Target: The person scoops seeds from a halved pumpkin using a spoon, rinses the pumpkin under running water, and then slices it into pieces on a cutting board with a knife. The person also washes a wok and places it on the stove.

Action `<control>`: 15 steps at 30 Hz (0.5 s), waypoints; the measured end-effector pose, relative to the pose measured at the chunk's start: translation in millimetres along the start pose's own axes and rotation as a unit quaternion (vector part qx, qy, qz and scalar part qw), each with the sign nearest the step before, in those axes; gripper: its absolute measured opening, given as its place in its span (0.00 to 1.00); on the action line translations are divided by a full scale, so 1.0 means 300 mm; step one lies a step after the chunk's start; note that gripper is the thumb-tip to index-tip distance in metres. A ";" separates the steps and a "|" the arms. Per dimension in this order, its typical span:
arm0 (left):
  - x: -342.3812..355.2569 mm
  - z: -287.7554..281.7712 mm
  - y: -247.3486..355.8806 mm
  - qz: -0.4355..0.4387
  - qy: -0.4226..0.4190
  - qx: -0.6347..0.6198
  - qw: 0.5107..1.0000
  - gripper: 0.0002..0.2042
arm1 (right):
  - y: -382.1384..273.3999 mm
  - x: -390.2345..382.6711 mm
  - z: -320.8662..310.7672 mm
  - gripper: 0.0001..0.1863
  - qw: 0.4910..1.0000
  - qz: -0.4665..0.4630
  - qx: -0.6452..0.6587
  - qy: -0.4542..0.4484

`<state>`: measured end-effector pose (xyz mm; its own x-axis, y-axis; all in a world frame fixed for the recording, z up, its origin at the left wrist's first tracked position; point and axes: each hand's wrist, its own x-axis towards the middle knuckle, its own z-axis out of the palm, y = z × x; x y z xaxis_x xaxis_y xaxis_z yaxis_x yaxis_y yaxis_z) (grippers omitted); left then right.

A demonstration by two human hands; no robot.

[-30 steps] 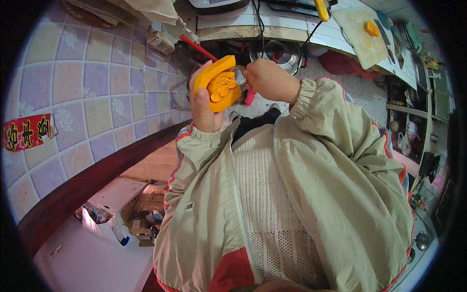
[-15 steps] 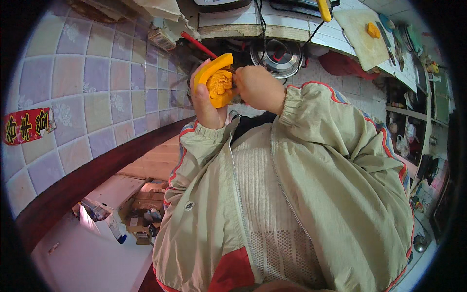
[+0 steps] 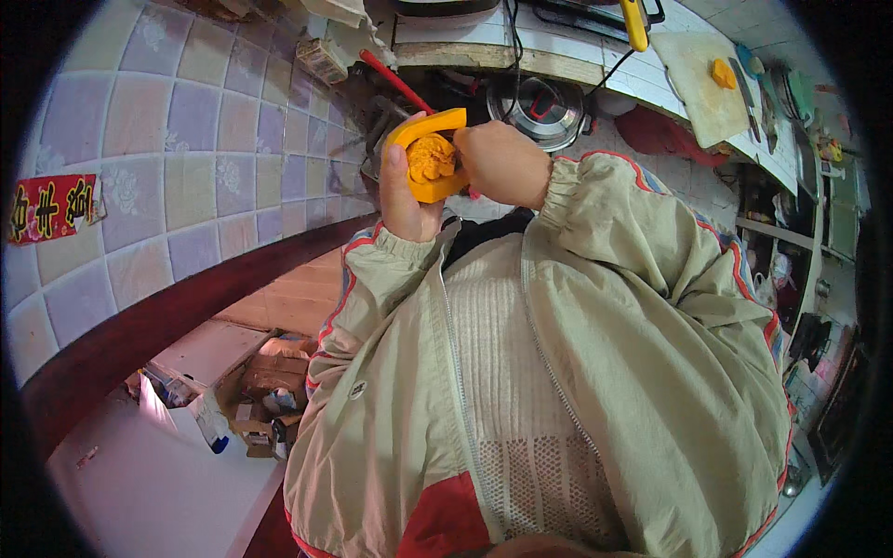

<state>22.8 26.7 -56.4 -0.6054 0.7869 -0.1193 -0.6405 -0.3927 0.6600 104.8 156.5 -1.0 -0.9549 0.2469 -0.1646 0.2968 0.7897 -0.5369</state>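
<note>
A thick orange pumpkin piece [image 3: 440,192] is held up in front of my chest, its hollow side showing. Loose, stringy pulp [image 3: 431,156] fills the hollow. My left hand [image 3: 400,197] wraps around the outer side, thumb along the near edge. At the right edge of the hollow, my right hand [image 3: 507,166] is closed with its knuckles turned up. Whatever its fingers grip is hidden behind the hand and the pumpkin.
Beyond my hands sits a lidded pot [image 3: 544,110] below the counter edge, with black cords above it. A cutting board [image 3: 693,79] at far right carries a pumpkin chunk [image 3: 723,73] and a knife [image 3: 744,91]. A red handle [image 3: 398,82] slants near my left hand; a tiled wall [image 3: 191,139] stands left.
Both hands and the pumpkin appear slightly farther right in the picture, as does the background. The pumpkin's hollow is turned a little more into view, and my right hand stays at its edge.
</note>
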 end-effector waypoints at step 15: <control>-0.031 -0.013 0.013 -0.044 -0.003 0.021 0.999 0.26 | -0.004 -0.004 0.021 0.09 0.998 -0.038 0.019 -0.042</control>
<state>24.2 16.1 -55.6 -0.5452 0.8201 -0.1740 -0.6708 -0.3022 0.6773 105.6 151.6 -5.3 -0.9721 0.1371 -0.1903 0.2240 0.7826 -0.5808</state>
